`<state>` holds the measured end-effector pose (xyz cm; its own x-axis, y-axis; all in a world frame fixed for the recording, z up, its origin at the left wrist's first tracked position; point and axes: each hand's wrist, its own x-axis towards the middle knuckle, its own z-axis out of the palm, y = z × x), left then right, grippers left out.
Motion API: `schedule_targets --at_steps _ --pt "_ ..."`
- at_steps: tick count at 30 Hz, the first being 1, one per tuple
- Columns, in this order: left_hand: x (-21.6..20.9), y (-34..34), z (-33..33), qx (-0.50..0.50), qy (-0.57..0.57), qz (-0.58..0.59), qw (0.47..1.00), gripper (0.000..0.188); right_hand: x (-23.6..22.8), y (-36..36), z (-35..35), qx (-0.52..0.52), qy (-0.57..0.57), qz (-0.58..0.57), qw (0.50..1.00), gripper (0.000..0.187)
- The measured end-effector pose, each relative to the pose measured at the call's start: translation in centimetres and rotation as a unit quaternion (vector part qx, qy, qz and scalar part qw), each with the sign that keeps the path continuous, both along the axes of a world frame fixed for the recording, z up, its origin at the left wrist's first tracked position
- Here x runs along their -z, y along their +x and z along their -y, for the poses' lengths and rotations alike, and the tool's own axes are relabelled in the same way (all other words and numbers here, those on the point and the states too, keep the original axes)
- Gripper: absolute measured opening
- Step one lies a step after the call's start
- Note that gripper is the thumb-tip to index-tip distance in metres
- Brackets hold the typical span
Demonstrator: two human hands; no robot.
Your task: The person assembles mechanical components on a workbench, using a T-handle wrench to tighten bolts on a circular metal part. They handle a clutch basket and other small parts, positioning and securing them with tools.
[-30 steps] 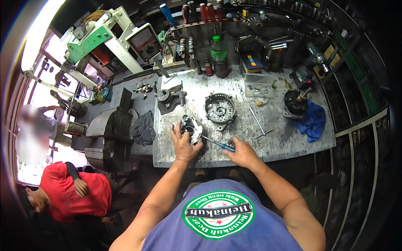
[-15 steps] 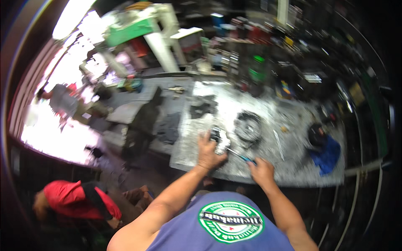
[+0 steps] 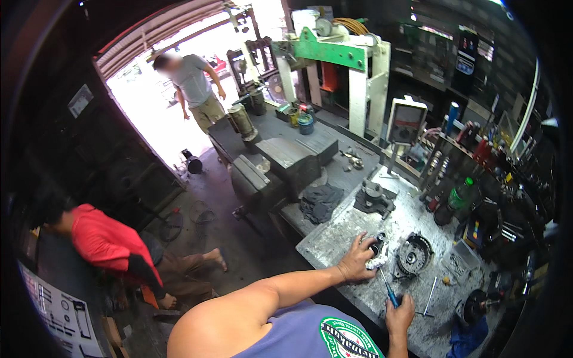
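Note:
My left hand [image 3: 357, 262] is closed around the side of a small metal part [image 3: 376, 258] on the whitish metal bench top [image 3: 325, 243]. In my right hand [image 3: 401, 315] is a screwdriver [image 3: 391, 295] with a blue handle, its shaft slanting up to the part and its tip at the part's near edge. Just right of the part lies a round, slotted metal housing [image 3: 414, 255], apart from both hands. A T-handle tool [image 3: 430, 296] rests on the bench to the right of the screwdriver.
A large bench vise [image 3: 280, 164] stands at the left, with a dark cloth [image 3: 321, 201] beside it. Green bottle [image 3: 458, 196] and tools line the right back. A blue cloth [image 3: 468, 340] lies near right. One person in red [image 3: 107, 241] bends at left; another [image 3: 196, 83] stands by the doorway.
The view has swung left, so the bench appears farther right and the doorway shows more fully. Both hands keep their holds on the metal part and the screwdriver.

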<state>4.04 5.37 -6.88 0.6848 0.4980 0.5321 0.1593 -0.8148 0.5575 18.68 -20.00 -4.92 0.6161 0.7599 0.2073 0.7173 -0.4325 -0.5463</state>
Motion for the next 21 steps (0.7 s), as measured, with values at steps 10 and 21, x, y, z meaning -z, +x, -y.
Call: schedule_targets --at_steps 10,21 --pt "-0.3 0.8 0.2 -0.023 0.053 -0.047 0.997 0.041 -2.7 -0.2 -0.2 0.016 -0.028 -0.018 0.999 0.043" --pt "-0.1 1.0 0.5 -0.042 0.050 -0.040 0.997 0.041 -3.3 -0.6 -0.3 0.031 -0.034 -0.067 0.997 0.027"
